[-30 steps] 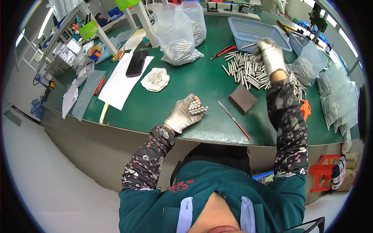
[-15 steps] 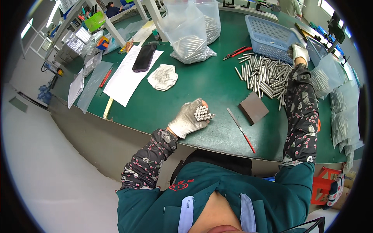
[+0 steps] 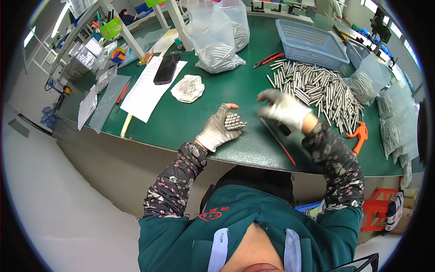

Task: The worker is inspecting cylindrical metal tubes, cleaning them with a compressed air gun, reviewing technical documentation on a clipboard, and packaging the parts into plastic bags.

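**Fistful of rods at the counter's edge**

Wide green counter fills the view. On its far side a blue plastic mesh basket sits beside a clear plastic bag of metal rods. A big loose heap of short silver metal rods spreads just in front of the basket. A white paper sheet carries a black phone. Now the gloved right hand hovers blurred over the counter between heap and bundle; whether it grips anything, I cannot tell. The gloved left hand curls around a tight bundle of silver rods, ends up, near the front edge. A thin red-handled tool lies just beside.
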A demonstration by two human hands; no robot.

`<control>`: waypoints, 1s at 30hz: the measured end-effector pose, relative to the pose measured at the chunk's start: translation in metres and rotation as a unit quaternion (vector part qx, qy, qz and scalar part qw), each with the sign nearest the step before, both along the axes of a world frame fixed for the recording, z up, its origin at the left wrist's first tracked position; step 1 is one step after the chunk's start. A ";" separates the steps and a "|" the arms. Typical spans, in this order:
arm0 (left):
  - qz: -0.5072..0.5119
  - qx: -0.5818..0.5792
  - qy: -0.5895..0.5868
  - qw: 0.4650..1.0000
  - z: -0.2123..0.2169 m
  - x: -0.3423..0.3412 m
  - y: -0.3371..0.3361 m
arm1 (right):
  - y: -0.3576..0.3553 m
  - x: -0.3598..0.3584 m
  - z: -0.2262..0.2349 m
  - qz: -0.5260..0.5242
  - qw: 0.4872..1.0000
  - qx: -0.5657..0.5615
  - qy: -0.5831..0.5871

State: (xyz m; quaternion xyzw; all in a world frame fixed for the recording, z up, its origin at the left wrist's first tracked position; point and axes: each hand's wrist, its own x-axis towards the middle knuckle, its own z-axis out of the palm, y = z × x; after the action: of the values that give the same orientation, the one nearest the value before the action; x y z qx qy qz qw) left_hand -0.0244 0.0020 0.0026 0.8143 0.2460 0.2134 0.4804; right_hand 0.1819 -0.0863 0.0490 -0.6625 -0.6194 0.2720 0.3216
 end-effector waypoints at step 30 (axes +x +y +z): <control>-0.111 -0.160 -0.097 0.976 -0.016 -0.014 0.025 | 0.004 -0.088 -0.040 -0.077 0.992 0.094 0.046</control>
State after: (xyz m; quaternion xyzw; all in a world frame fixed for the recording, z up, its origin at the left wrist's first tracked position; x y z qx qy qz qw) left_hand -0.0387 0.0274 -0.0133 0.7244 0.1376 0.1942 0.6469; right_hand 0.0935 -0.0820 0.0093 -0.6617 -0.5740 0.2173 0.4306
